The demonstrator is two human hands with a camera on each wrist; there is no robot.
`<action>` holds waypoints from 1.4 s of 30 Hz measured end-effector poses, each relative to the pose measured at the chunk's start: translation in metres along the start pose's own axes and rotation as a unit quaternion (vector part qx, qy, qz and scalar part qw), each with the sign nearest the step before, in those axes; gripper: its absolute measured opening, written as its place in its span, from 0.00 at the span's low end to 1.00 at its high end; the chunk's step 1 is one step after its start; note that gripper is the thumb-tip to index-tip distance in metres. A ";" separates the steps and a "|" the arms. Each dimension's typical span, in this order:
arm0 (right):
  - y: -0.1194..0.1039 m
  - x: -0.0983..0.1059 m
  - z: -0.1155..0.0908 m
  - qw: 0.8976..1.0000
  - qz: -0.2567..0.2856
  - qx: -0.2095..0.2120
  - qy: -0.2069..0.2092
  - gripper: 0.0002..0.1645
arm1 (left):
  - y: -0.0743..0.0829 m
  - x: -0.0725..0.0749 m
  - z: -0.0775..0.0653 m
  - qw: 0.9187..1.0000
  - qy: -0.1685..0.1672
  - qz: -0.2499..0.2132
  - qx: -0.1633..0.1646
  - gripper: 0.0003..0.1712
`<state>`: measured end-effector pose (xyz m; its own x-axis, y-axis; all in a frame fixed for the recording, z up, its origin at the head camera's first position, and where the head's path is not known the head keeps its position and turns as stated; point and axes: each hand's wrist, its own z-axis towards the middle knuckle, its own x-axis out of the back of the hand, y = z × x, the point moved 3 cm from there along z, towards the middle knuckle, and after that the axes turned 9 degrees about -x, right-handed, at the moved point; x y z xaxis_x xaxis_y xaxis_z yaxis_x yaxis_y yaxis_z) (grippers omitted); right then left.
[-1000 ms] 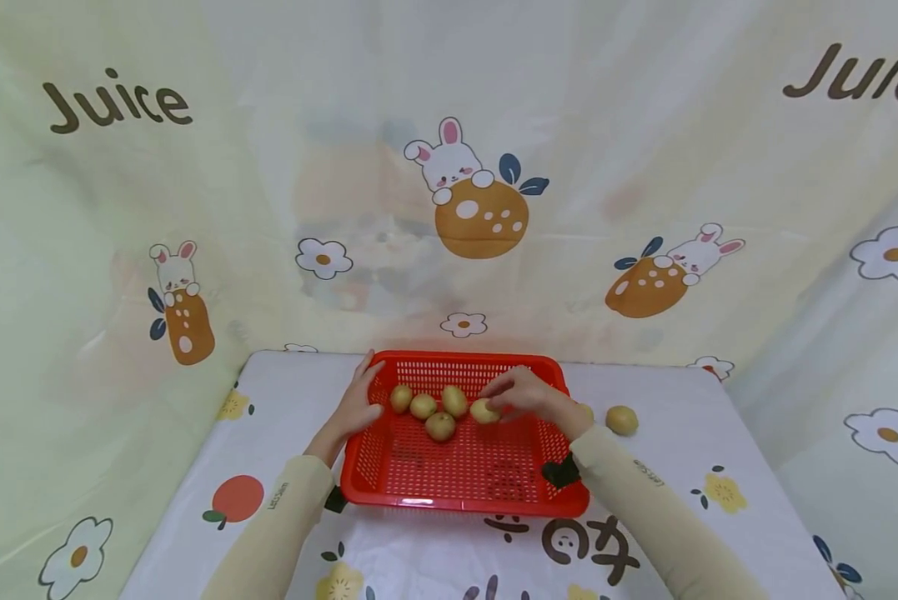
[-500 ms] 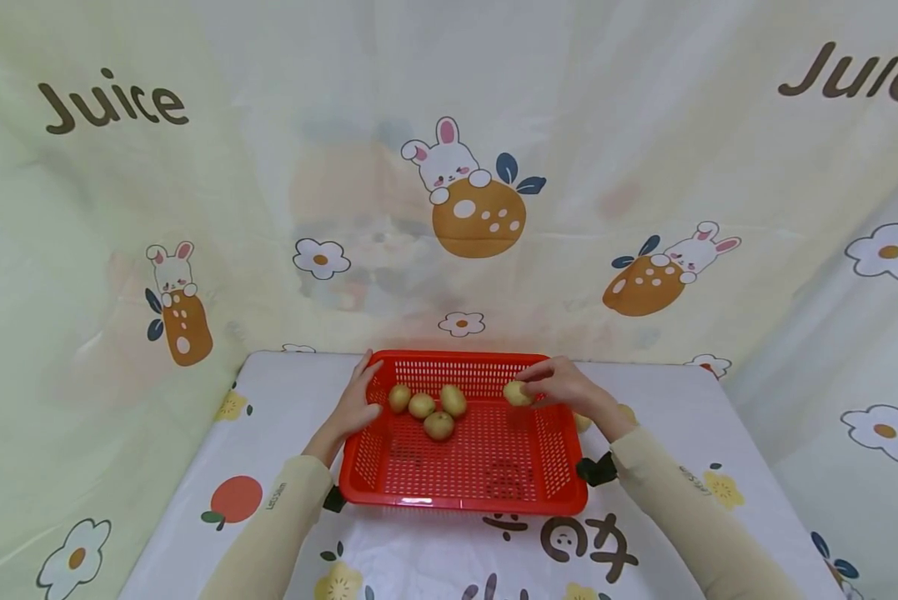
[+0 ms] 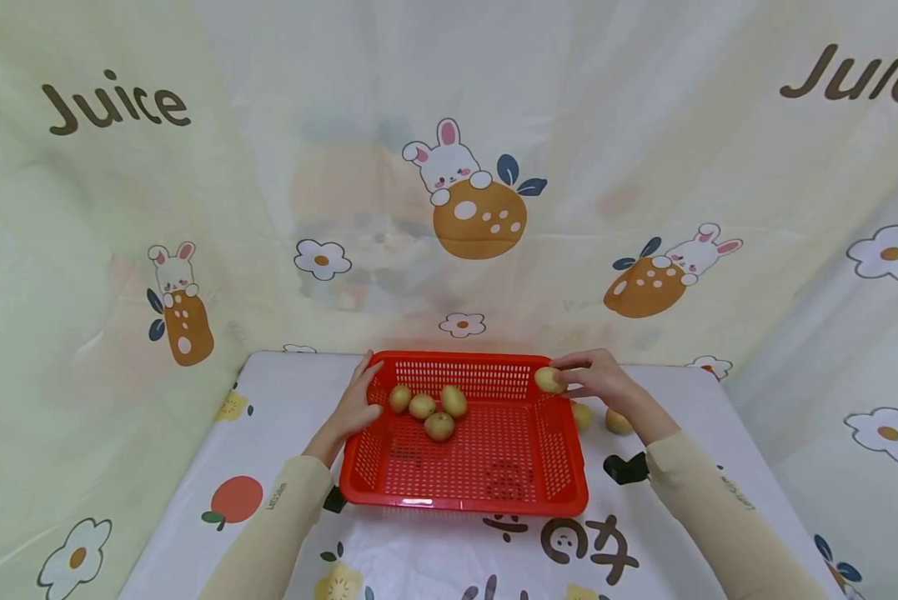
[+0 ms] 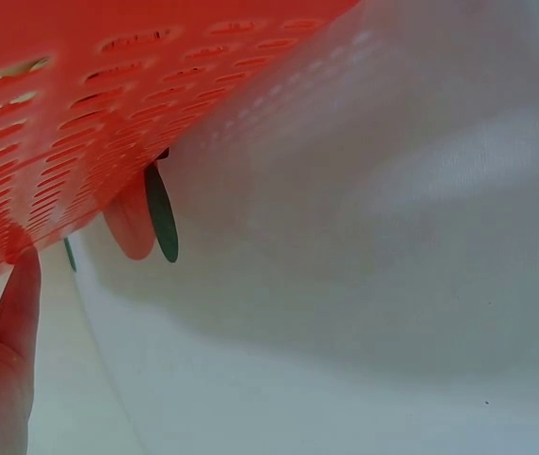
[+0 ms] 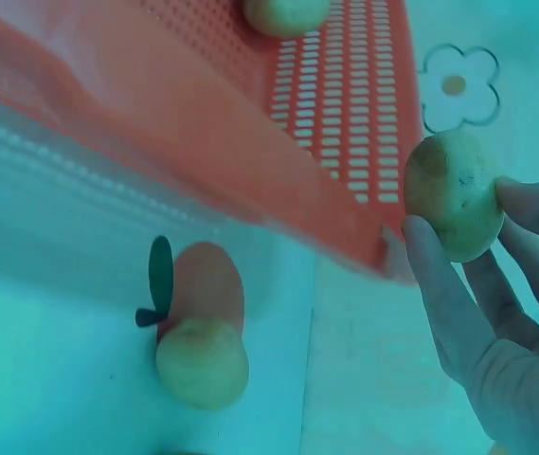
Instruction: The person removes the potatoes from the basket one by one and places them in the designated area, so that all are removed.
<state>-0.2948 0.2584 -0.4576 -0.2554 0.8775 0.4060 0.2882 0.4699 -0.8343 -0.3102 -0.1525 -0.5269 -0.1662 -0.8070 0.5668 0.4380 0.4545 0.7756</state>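
Thumb and fingertips of my right hand [image 3: 599, 382] pinch a potato [image 3: 549, 381] over the back right corner of a red plastic basket [image 3: 464, 506]. In the right wrist view the held potato [image 5: 454, 194] shows a brownish patch, and it hangs just by the basket's edge. My left hand [image 3: 354, 408] holds the basket's left rim, with the thumb on the inner side. In the left wrist view a finger [image 4: 18, 303] touches the basket's perforated outer wall. Several potatoes [image 3: 438, 426] lie grouped at the back left inside the basket.
Two more potatoes sit on the table right of the basket: one potato [image 3: 581, 417] close against its wall, another potato [image 3: 618, 422] partly behind the right wrist. A printed cloth [image 3: 261, 417] covers the table, and a printed curtain [image 3: 388, 167] hangs behind it.
My right hand has carried the pinched potato from beside the others, rightward and up to the basket's back right corner. My left hand has stayed on the left rim.
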 end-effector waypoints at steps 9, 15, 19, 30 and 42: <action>0.021 0.025 -0.004 0.999 0.026 -0.002 0.024 0.26 | 0.002 0.000 0.000 1.000 -0.008 -0.008 0.021 0.49; 0.042 0.041 -0.008 0.996 0.049 -0.003 0.078 0.28 | 0.001 0.000 0.001 1.000 -0.011 -0.007 0.026 0.49; 0.057 0.051 -0.011 0.990 0.069 -0.016 0.119 0.30 | 0.000 -0.001 0.001 1.000 -0.008 -0.011 0.028 0.49; 0.104 0.071 -0.011 0.981 0.104 -0.048 0.154 0.32 | 0.000 -0.002 0.001 0.999 -0.006 -0.013 0.031 0.49; 0.133 0.075 -0.013 0.969 0.159 -0.084 0.169 0.32 | -0.001 -0.002 0.000 0.999 -0.008 -0.017 0.037 0.49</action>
<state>-0.2631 0.3878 -0.5331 0.1790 0.9486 0.2608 0.4561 0.1549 -0.8764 -0.3108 -0.1512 -0.5289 -0.1932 -0.8165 0.5441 0.3663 0.4544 0.8120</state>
